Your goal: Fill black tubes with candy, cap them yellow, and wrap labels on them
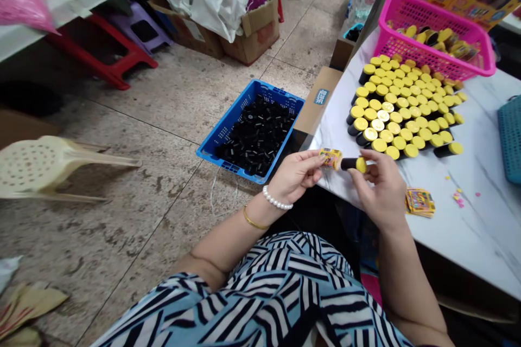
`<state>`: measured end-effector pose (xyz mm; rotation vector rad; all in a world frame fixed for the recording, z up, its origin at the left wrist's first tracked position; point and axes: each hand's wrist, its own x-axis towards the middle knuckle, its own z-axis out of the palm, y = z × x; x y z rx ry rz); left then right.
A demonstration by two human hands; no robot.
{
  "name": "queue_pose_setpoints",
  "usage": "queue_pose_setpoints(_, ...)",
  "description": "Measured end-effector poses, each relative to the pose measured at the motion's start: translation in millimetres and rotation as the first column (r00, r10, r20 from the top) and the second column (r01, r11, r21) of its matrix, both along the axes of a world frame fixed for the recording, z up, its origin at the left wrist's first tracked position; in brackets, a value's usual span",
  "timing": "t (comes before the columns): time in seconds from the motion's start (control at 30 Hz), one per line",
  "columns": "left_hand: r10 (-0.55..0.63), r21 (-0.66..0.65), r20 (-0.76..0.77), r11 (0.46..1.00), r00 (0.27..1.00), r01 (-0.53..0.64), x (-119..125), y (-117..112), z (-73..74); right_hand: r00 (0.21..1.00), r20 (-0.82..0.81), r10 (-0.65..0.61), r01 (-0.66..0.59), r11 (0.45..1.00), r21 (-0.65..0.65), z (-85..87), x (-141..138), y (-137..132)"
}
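My left hand (296, 174) pinches a small yellow printed label (330, 158) at the near edge of the white marble table (484, 211). My right hand (380, 190) grips a short black tube with a yellow cap (353, 164), its open end close to the label. Just beyond my hands, several identical yellow-capped tubes (402, 108) lie stacked in rows on the table. A small pile of printed labels (420, 201) rests to the right of my right hand.
A pink basket (431, 16) with more tubes stands at the back of the table. On the floor to the left sits a blue crate (228, 124) of black parts. A cream plastic chair (49, 165), red stool (101, 59) and cardboard boxes (256, 32) stand further left.
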<state>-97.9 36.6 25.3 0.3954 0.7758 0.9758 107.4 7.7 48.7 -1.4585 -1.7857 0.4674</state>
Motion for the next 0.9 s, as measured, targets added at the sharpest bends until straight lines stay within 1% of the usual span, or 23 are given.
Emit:
queue_pose_setpoints(0.03, 0.006, -0.021, 0.015, 1.0, 1.0, -0.005, -0.1, 0.0, 1.6, 0.985, -0.173, 0.0, -0.011, 0.998, -0.063, -0.6, 3.1, -0.1)
queue_pose_setpoints(0.07, 0.007, -0.036, 0.027, 0.999, 1.0, -0.006, 0.2, -0.3, 3.6, 0.938, -0.347, 0.003, -0.05, 0.991, -0.126, -0.8, 5.4, -0.4)
queue_pose_setpoints(0.1, 0.005, -0.043, 0.036, 0.999, 0.999, -0.003, 0.9, -0.8, 5.7, 0.868, -0.497, 0.004, -0.106, 0.978, -0.177, -0.9, 6.7, -0.6)
queue_pose_setpoints(0.13, 0.0, -0.044, 0.042, 0.999, 0.999, 0.002, 1.9, -1.5, 7.8, 0.794, -0.608, 0.001, -0.161, 0.965, -0.209, -1.3, 6.9, -0.5)
queue_pose_setpoints(0.17, -0.004, -0.042, 0.044, 0.999, 0.999, 0.006, 3.2, -2.3, 9.7, 0.734, -0.679, -0.01, -0.195, 0.955, -0.226, -2.1, 5.9, -0.1)
queue_pose_setpoints(0.2, -0.01, -0.037, 0.047, 0.999, 0.999, 0.011, 4.6, -3.2, 11.4, 0.693, -0.721, -0.024, -0.21, 0.949, -0.234, -3.3, 4.2, 0.7)
queue_pose_setpoints(0.23, -0.014, -0.032, 0.051, 0.999, 0.999, 0.015, 6.0, -3.9, 12.8, 0.665, -0.746, -0.037, -0.214, 0.947, -0.238, -4.6, 2.0, 1.5)
queue_pose_setpoints(0.3, -0.02, -0.023, 0.065, 1.0, 0.998, 0.021, 8.4, -5.1, 14.6, 0.636, -0.769, -0.065, -0.202, 0.948, -0.247, -6.3, -2.9, 2.3)
queue_pose_setpoints(0.33, -0.023, -0.018, 0.072, 1.0, 0.997, 0.025, 9.2, -5.6, 15.2, 0.634, -0.769, -0.079, -0.187, 0.949, -0.252, -6.0, -5.1, 1.8)
queue_pose_setpoints(0.37, -0.027, -0.01, 0.078, 1.0, 0.997, 0.028, 9.9, -6.0, 15.8, 0.649, -0.755, -0.091, -0.167, 0.952, -0.258, -4.9, -7.2, 0.4)
queue_pose_setpoints(0.43, -0.029, 0.013, 0.081, 1.0, 0.996, 0.028, 11.0, -6.9, 16.9, 0.721, -0.684, -0.115, -0.075, 0.967, -0.242, -0.2, -10.7, -4.8)
queue_pose_setpoints(0.5, -0.027, 0.037, 0.067, 0.999, 0.997, 0.024, 12.7, -7.9, 18.5, 0.795, -0.591, -0.132, 0.03, 0.983, -0.179, 5.9, -13.5, -11.8)
queue_pose_setpoints(0.57, -0.024, 0.067, 0.037, 0.997, 0.999, 0.022, 15.2, -9.3, 20.3, 0.843, -0.522, -0.13, 0.083, 0.99, -0.113, 10.6, -15.4, -17.9)
queue_pose_setpoints(0.67, -0.015, 0.117, -0.02, 0.993, 1.0, 0.018, 19.0, -11.9, 22.5, 0.883, -0.458, -0.103, 0.066, 0.993, -0.095, 12.8, -15.3, -22.6)
queue_pose_setpoints(0.77, -0.001, 0.129, -0.053, 0.992, 0.999, 0.007, 20.9, -15.3, 23.0, 0.902, -0.424, -0.077, 0.05, 0.996, -0.075, 12.1, -11.9, -23.8)
queue_pose_setpoints(0.83, 0.023, 0.136, -0.081, 0.991, 0.996, -0.011, 20.7, -17.4, 23.5, 0.909, -0.41, -0.075, 0.082, 0.997, 0.0, 12.4, -9.0, -24.8)
queue_pose_setpoints(0.9, 0.09, 0.19, -0.119, 0.98, 0.989, -0.066, 20.0, -18.2, 25.6, 0.917, -0.394, -0.066, 0.118, 0.987, 0.109, 14.0, -6.0, -26.0)
